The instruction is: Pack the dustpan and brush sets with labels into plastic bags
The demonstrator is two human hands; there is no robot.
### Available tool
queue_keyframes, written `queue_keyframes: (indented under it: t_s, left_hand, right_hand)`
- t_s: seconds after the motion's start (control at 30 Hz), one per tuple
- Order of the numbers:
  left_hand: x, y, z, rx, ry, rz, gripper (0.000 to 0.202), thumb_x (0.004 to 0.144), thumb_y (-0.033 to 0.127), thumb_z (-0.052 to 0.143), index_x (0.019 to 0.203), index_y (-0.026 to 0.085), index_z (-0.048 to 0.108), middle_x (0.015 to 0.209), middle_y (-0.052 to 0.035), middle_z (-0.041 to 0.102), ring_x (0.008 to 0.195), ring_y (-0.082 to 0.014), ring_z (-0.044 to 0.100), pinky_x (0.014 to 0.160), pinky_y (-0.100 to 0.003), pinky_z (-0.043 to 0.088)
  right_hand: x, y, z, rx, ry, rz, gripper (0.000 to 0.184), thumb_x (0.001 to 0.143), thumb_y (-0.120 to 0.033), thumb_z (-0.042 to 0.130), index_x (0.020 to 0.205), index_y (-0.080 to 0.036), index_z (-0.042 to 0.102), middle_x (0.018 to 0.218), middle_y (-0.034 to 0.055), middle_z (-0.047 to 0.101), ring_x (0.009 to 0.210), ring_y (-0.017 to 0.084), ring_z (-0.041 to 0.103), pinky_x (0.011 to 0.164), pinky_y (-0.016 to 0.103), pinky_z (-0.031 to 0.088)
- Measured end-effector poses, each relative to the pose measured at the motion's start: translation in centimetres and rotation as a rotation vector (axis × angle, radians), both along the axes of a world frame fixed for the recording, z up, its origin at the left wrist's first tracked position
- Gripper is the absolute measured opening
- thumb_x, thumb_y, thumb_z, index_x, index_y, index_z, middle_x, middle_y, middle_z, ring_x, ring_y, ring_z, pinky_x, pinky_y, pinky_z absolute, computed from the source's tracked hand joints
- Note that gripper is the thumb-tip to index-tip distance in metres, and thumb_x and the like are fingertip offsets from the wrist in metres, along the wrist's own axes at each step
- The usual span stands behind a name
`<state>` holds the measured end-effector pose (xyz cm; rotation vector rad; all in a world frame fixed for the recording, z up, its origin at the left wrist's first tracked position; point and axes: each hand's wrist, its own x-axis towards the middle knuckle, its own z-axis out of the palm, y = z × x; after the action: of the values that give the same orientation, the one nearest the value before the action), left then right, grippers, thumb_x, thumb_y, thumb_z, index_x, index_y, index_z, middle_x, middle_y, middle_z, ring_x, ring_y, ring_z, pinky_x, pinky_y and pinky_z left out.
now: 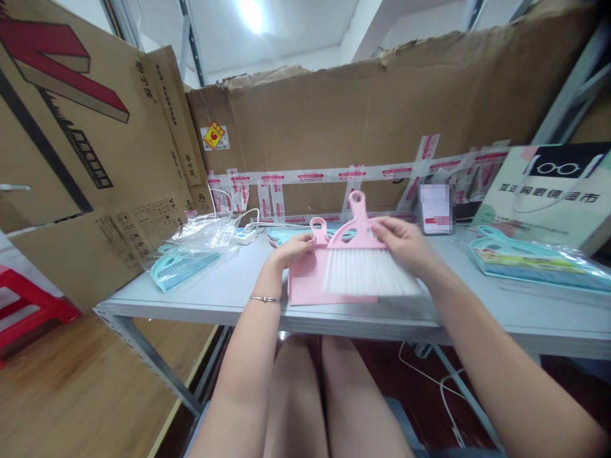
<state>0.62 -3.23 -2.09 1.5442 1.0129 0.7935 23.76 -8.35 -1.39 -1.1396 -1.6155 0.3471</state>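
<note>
- Left hand (294, 245): fingers closed around the looped handle of the pink dustpan (305, 283), thumb side up.
- Right hand (403, 242): pinching the right shoulder of the pink brush (356, 232), fingers curled on it.
- Brush lies over the dustpan, white bristles (367, 273) fanned toward the near edge and covering the pan's right part.
- Both sit at the centre of the grey table (200, 299), near edge. Can't tell whether the pan rests flat or is lifted slightly.
- Thin bracelet (265, 298) on the left wrist.
- Left on the table: teal brush set (184, 267) in a clear plastic bag, well apart from the hands.
- Far, just behind the left hand: another teal piece (286, 236), partly hidden; white power strip (245, 236) beside it.
- Right: bagged teal sets (539, 264), stacked flat; paper bag (548, 191) with a glasses logo behind them.
- Taped cardboard wall (334, 121) along the far edge.
- Red stool (28, 305) on the floor, far left.
</note>
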Motion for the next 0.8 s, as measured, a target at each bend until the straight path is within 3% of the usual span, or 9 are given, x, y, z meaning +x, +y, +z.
queue_keyframes:
  t_s: [0.1, 0.27, 0.5, 0.63, 0.8]
  left_hand:
    - [0.2, 0.1, 0.1, -0.004, -0.055, -0.010, 0.002, 0.068, 0.016, 0.052, 0.068, 0.018, 0.053, 0.061, 0.0025, 0.054, 0.055, -0.0112, 0.049, 0.051, -0.023, 0.039]
    - [0.7, -0.1, 0.6, 0.005, -0.099, -0.004, 0.020, 0.078, 0.026, 0.046, 0.060, 0.018, 0.049, 0.054, 0.0015, 0.049, 0.051, -0.0120, 0.046, 0.052, -0.028, 0.040]
    - [0.7, -0.5, 0.6, 0.121, -0.071, -0.030, 0.020, 0.074, 0.035, 0.062, 0.077, 0.016, 0.059, 0.069, 0.0001, 0.056, 0.064, -0.0115, 0.049, 0.063, -0.025, 0.040]
    - [0.4, -0.1, 0.0, 0.169, -0.053, -0.035, 0.031, 0.074, 0.036, 0.064, 0.097, 0.016, 0.058, 0.075, 0.0003, 0.058, 0.066, -0.0092, 0.050, 0.064, -0.022, 0.038]
    - [0.4, 0.0, -0.1, 0.211, -0.033, -0.025, 0.029, 0.075, 0.037, 0.063, 0.094, 0.015, 0.058, 0.068, 0.0020, 0.054, 0.058, -0.0080, 0.045, 0.058, -0.022, 0.035]
  right_hand:
    - [-2.9, -0.6, -1.3, -0.097, -0.226, -0.010, 0.025, 0.082, -0.038, 0.044, 0.087, -0.022, 0.063, 0.089, 0.0035, 0.069, 0.082, 0.021, 0.062, 0.071, 0.032, 0.045]
    - [-5.2, 0.1, -2.2, -0.063, -0.357, -0.213, 0.025, 0.087, -0.035, 0.037, 0.089, -0.020, 0.057, 0.085, 0.0104, 0.066, 0.078, 0.027, 0.058, 0.069, 0.037, 0.039]
    - [-7.3, 0.7, -2.4, 0.057, -0.547, -0.307, 0.022, 0.088, -0.031, 0.035, 0.086, -0.018, 0.053, 0.091, 0.0137, 0.060, 0.087, 0.030, 0.050, 0.077, 0.042, 0.034]
    - [-7.9, 0.8, -2.8, 0.107, -0.573, -0.347, 0.024, 0.090, -0.033, 0.035, 0.092, -0.017, 0.053, 0.096, 0.0161, 0.055, 0.090, 0.031, 0.048, 0.077, 0.042, 0.036]
    - [-6.5, 1.2, -2.9, 0.185, -0.333, -0.329, 0.034, 0.083, -0.039, 0.052, 0.106, -0.015, 0.050, 0.107, 0.0176, 0.049, 0.103, 0.030, 0.048, 0.085, 0.041, 0.038]
